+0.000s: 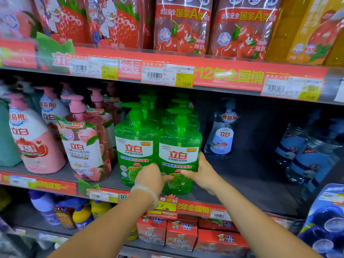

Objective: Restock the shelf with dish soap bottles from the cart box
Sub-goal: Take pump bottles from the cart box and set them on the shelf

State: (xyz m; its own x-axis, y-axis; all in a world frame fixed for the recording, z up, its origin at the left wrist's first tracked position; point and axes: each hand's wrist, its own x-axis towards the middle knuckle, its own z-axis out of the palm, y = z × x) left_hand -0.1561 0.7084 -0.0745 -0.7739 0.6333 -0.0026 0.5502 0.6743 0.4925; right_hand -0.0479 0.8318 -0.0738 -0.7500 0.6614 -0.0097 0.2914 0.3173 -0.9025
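Both hands are on one green dish soap bottle [179, 157] at the front edge of the middle shelf [242, 183]. The left hand [150, 178] curls around its lower left side, fingers pressed against the lime picture on the label; the right hand [202, 174] wraps the lower right side, thumb across the front. A pale bangle [147, 191] sits on the left wrist.

The bottle stands upright, touching a second green bottle [135, 146] just to its left, with more green pump tops lined up behind them. It is clear green plastic full of green liquid, with a green pump head and a white label reading 立白 in red, green characters beneath, and a small yellow tag at the label's upper right.

To the left stand pink pump bottles [87, 146] of the same 立白 brand, one showing peaches, another a pomegranate. To the right, well apart across bare shelf, a clear bottle [222, 135] with a blue label carries 食品用 and 立白. Farther right are blurred clear bottles I can't read.

Above, red refill pouches [182, 27] show fruit and 食品安全 国家A类. The red shelf strip [223, 77] holds price tags reading 16.80 and 15.80. Under the hands hangs a yellow tag [165, 207] with a handwritten 9. Red boxes [182, 233] fill the shelf below.
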